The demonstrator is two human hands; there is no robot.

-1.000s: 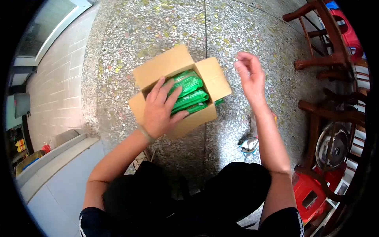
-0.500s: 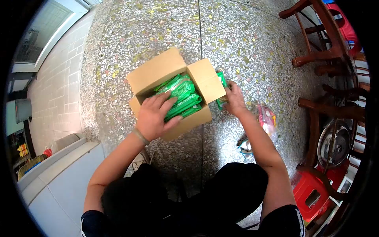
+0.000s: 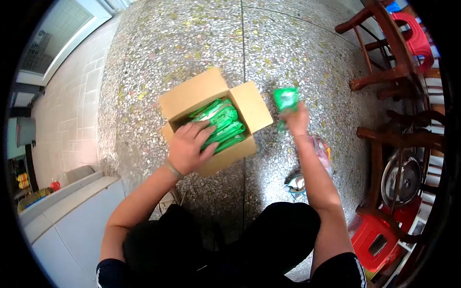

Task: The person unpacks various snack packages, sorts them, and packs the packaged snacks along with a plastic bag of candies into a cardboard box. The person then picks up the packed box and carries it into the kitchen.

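Note:
An open cardboard box (image 3: 252, 106) stands on the floor, filled with several shiny green packets (image 3: 222, 115) stacked at a slant. My left hand (image 3: 188, 146) reaches over the near-left side of the box, its spread fingers lying on the packets. To the right of the box, my right hand (image 3: 297, 121) grips another green packet (image 3: 286, 98). That packet points away from me and is slightly blurred by motion, as are the right fingers.
A pink, clear-wrapped package (image 3: 321, 152) and a small blue-edged pouch (image 3: 296, 183) lie on the speckled floor by my right forearm. Wooden chairs (image 3: 384, 139), a red stool (image 3: 373, 242) and a round metal lid (image 3: 402, 177) line the right side. A tiled ledge (image 3: 79, 206) is at left.
My right hand has moved up and to the right, lifting the green packet from beside the box flap. My left hand remains on the packets in the box.

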